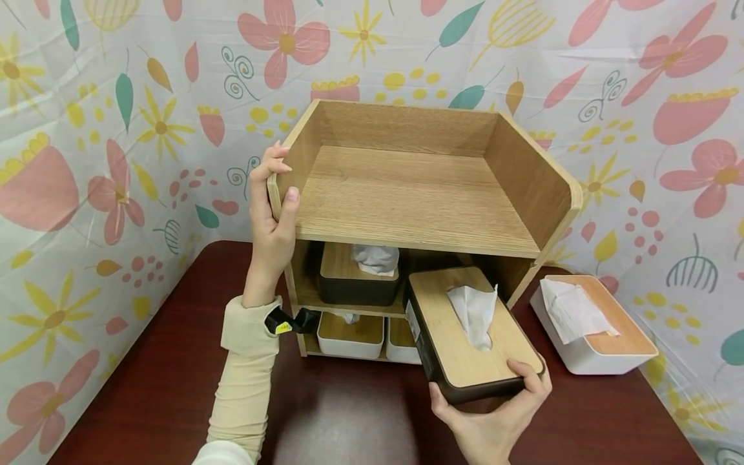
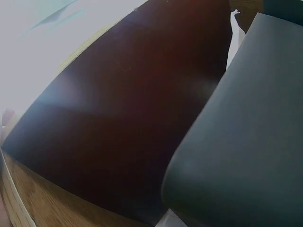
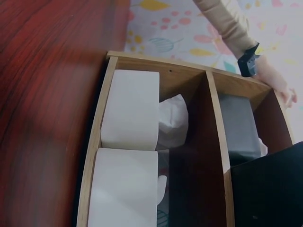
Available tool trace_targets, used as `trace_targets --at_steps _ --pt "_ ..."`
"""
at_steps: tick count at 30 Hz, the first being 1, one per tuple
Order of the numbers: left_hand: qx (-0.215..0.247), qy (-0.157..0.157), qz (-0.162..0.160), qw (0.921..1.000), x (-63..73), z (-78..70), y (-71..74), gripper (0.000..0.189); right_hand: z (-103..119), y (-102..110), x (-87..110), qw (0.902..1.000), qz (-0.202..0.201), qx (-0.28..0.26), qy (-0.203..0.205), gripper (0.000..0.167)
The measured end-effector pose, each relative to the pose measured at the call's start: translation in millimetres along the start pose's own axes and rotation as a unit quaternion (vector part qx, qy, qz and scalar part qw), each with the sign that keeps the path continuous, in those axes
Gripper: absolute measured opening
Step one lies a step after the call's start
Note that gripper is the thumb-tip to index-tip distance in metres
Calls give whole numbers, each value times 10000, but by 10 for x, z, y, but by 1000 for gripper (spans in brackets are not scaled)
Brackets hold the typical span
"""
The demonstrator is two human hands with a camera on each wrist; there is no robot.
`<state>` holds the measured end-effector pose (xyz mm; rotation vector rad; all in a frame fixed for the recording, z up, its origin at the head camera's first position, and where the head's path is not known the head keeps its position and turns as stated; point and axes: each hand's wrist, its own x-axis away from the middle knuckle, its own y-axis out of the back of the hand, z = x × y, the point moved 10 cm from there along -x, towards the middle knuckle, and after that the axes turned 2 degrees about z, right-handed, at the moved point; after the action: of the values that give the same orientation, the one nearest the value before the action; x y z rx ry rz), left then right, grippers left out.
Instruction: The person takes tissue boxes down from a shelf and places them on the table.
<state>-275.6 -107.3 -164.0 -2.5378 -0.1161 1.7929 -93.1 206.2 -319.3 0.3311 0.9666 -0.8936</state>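
Note:
My left hand (image 1: 272, 210) grips the left side panel of a wooden desk shelf (image 1: 401, 194), with the thumb inside and the fingers over its edge. In my right hand (image 1: 500, 416) is a black tissue box (image 1: 427, 349) with a light wooden lid, held by its near end. It is tilted, its far end at the right of the middle compartment, and a white tissue sticks out of its slot. Another black tissue box (image 1: 357, 290) stands in that compartment's left part. The right wrist view shows the held box (image 3: 270, 189) only as a dark side.
Two white tissue boxes (image 1: 351, 339) (image 3: 130, 111) sit side by side in the bottom compartment. A white tissue box with an orange-brown lid (image 1: 616, 349) stands on the dark red table (image 1: 349, 413), right of the shelf. Flowered cloth (image 1: 407, 51) hangs behind.

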Motion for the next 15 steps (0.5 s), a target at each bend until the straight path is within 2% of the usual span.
trace_targets --at_steps 15 --pt "-26 -2 -13 10000 -3 -3 9 28 127 33 -28 9995 -226 -239 9 96"
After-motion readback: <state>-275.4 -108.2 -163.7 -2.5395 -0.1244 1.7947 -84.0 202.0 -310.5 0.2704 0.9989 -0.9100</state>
